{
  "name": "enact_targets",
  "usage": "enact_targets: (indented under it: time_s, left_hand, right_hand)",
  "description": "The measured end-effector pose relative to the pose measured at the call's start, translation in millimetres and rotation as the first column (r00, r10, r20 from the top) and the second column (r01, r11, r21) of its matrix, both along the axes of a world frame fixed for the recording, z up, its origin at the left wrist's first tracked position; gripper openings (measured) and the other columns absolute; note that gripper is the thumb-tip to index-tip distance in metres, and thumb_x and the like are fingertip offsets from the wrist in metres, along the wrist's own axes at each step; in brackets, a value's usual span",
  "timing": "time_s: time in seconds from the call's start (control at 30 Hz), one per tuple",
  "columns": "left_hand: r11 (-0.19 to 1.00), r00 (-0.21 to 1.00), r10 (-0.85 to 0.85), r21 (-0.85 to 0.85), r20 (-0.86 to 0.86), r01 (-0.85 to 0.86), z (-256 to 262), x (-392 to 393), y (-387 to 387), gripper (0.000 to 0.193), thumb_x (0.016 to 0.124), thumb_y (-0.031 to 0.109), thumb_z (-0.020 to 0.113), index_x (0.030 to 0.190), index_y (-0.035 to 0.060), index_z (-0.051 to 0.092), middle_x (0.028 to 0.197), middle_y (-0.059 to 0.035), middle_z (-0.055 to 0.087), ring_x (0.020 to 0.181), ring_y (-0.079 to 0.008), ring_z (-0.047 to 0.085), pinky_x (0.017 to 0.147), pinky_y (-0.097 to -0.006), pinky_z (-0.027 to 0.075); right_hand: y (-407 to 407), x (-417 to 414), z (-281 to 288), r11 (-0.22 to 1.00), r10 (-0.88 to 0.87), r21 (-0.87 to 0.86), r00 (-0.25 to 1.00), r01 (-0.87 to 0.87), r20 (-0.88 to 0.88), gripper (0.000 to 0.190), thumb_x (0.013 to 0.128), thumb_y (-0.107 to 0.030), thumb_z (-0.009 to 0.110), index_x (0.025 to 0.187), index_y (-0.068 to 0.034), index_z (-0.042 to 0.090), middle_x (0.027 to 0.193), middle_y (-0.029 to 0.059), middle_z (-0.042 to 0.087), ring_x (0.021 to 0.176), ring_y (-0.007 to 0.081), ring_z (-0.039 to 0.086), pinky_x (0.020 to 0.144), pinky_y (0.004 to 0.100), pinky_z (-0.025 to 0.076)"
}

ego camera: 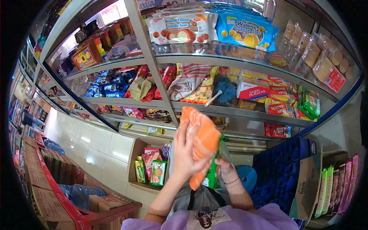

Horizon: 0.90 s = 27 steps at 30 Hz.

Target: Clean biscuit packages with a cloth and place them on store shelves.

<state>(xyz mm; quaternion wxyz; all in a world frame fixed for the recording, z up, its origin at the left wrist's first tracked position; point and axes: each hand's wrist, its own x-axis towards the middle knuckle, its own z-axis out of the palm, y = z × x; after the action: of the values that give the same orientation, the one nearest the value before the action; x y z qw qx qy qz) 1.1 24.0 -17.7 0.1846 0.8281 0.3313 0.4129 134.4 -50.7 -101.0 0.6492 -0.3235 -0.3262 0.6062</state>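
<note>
My left hand point(185, 148) grips an orange cloth with pale stripes point(202, 135), which is slightly blurred. The cloth lies against a green snack packet point(213, 172) and covers much of it. My right hand point(225, 165) holds that packet by its right side, above my lap. Ahead, on the middle shelf, rest a red-and-white checked cloth point(189, 79), an olive cloth point(143, 87) and a blue duster with a white handle point(227, 90). A cardboard box point(135, 172) with several biscuit packs stands on the floor to the left of my knees.
Metal-framed glass shelves point(198, 59) hold biscuit packs. At right are blue plastic trays point(271, 172), a blue round stool point(246, 175) and a carton of wafer packs point(306, 184). A red-edged cart point(112, 214) with cartons and water bottles point(80, 195) stands left, beside the tiled floor point(109, 161).
</note>
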Motion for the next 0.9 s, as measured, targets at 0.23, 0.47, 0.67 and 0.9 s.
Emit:
enact_targets:
  time_s: [0.23,0.47,0.67,0.9]
  left_hand:
    - [0.354,0.615,0.204,-0.643,0.761,0.679,-102.1,-23.0,10.1,0.059,0.072,0.021,0.073,0.122,0.0076,0.044,0.111,-0.0039,0.053,0.098,-0.0160,0.053,0.086,-0.0332,0.044]
    - [0.386,0.647,0.225,-0.676,0.729,0.628,-66.5,-10.8,-23.0,0.047,0.074,-0.002,0.067,0.117,0.0039,0.047,0.101,-0.0044,0.059,0.090,-0.0138,0.057,0.078,-0.0293,0.048]
    - [0.533,0.667,0.272,-0.686,0.694,0.496,-25.6,5.6,-25.2,0.025,0.073,-0.001,0.070,0.096,0.0007,0.058,0.086,-0.0038,0.064,0.076,-0.0116,0.061,0.070,-0.0267,0.050]
    - [0.577,0.759,0.057,-0.642,0.649,0.506,-22.5,-4.5,-28.7,0.022,0.069,-0.002,0.072,0.088,0.0001,0.060,0.083,-0.0040,0.064,0.074,-0.0111,0.061,0.068,-0.0264,0.050]
  right_hand:
    - [-5.3,6.8,-8.4,0.996,0.087,0.058,0.946,-0.073,-0.311,0.076,0.068,-0.026,0.064,0.133,-0.001,0.035,0.126,0.0108,0.048,0.115,0.0222,0.048,0.097,0.0347,0.038]
    - [-4.4,26.0,14.5,0.980,-0.177,0.148,0.908,0.130,0.380,0.068,0.072,-0.029,0.065,0.128,0.002,0.040,0.117,0.0114,0.055,0.105,0.0184,0.054,0.088,0.0314,0.043]
    - [6.7,8.1,63.5,0.867,-0.497,0.313,0.663,0.387,0.559,0.052,0.073,-0.009,0.072,0.117,0.002,0.047,0.101,0.0067,0.061,0.091,0.0103,0.058,0.079,0.0250,0.046]
    - [5.9,15.3,75.1,0.847,-0.531,0.178,0.815,0.501,0.233,0.042,0.075,-0.003,0.068,0.112,0.000,0.049,0.101,0.0055,0.060,0.090,0.0112,0.058,0.078,0.0251,0.047]
